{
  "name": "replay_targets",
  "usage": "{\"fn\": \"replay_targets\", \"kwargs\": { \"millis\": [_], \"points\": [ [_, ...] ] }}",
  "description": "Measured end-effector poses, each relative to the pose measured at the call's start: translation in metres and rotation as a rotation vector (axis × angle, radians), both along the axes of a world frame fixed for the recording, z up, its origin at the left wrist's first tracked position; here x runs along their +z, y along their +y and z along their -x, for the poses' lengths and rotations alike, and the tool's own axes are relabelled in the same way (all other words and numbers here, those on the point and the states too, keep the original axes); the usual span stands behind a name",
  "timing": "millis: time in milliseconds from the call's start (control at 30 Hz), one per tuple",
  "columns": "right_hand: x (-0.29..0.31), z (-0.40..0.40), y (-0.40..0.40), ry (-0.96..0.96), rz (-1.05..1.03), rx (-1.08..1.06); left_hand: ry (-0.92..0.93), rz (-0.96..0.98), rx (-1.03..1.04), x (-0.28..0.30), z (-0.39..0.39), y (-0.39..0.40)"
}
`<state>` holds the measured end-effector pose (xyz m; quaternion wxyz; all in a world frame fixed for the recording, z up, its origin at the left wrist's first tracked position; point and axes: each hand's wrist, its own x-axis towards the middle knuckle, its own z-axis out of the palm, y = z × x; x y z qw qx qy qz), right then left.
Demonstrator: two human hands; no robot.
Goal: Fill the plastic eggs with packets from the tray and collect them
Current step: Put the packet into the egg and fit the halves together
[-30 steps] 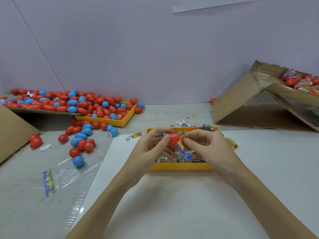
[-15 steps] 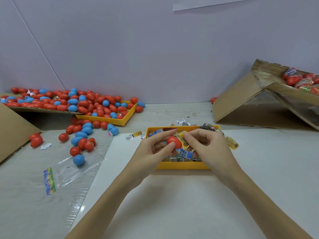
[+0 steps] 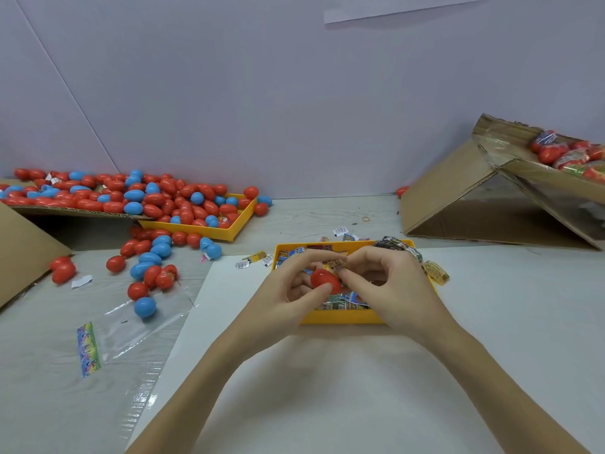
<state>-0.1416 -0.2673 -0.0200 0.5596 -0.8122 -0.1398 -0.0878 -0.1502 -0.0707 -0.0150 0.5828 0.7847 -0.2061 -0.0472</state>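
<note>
A red plastic egg sits between the thumb and fingers of my left hand, held over the yellow tray of small packets. My right hand pinches a small yellow packet at the egg's upper edge. Whether the egg is one half or whole, I cannot tell. More packets lie in the tray under both hands.
Red and blue eggs fill a second yellow tray and a cardboard flap at the far left; loose eggs lie below it. A clear plastic bag lies left. A tilted cardboard box with bagged eggs stands right. Stray packets lie beside the tray.
The egg has tilted and dropped slightly in my left hand. My right fingers have brought the yellow packet to the egg's top edge.
</note>
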Motion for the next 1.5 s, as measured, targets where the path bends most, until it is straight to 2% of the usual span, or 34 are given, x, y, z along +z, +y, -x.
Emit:
{"fn": "replay_targets", "kwargs": {
  "millis": [233, 367, 567, 867, 1000, 1267, 1500],
  "points": [
    [-0.0016, -0.0019, -0.0002, -0.034, 0.048, -0.097, 0.045, 0.046, 0.064, -0.0017, -0.0022, 0.0005],
    [-0.0004, -0.001, -0.0007, -0.036, 0.049, -0.098, 0.001, 0.098, 0.05, -0.0003, -0.0012, -0.0009],
    [0.0005, -0.0003, -0.0012, -0.065, 0.043, -0.073, -0.116, -0.01, 0.03, 0.001, 0.0032, -0.0015],
    [0.002, -0.0004, -0.0021, 0.036, -0.045, -0.014, -0.04, 0.066, 0.099, 0.0004, 0.001, -0.0033],
    [0.0012, -0.0004, -0.0017, 0.039, -0.072, -0.015, -0.001, 0.134, 0.113, 0.0019, -0.0002, -0.0038],
    [-0.0001, -0.0007, -0.0003, 0.034, -0.13, -0.035, -0.002, 0.093, 0.113, 0.0017, -0.0007, -0.0028],
    [0.0002, 0.0011, 0.0006, -0.002, -0.128, -0.026, 0.036, 0.133, 0.12, 0.0046, 0.0004, -0.0017]
  ]
}}
